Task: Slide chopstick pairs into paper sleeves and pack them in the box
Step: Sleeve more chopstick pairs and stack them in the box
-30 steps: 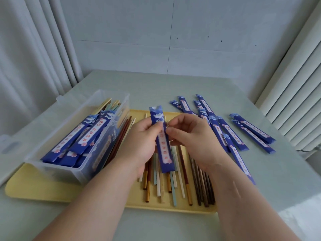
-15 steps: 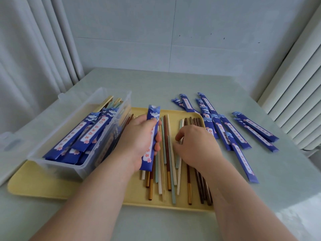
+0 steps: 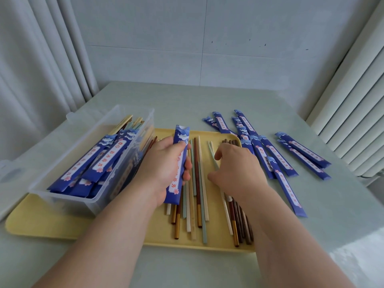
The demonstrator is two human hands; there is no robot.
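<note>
My left hand (image 3: 164, 165) holds an empty blue paper sleeve (image 3: 179, 142) upright over the yellow tray (image 3: 41, 227). My right hand (image 3: 236, 169) reaches down into the loose chopsticks (image 3: 197, 196) on the tray, its curled fingers pinching a pale green chopstick (image 3: 212, 148) whose far end lifts off the tray. A clear plastic box (image 3: 87, 200) on the tray's left holds several sleeved chopstick pairs (image 3: 97, 161). My right hand hides part of the brown chopsticks (image 3: 243, 223).
Several empty blue sleeves (image 3: 276, 159) lie spread on the pale green table (image 3: 187, 96) to the right of the tray. Curtains hang at the left, a radiator (image 3: 353, 113) stands at the right, and the wall is behind.
My right hand let go of the sleeve and dropped onto the loose chopsticks, taking hold of a pale green one. My left hand lowered the sleeve and kept it over the tray.
</note>
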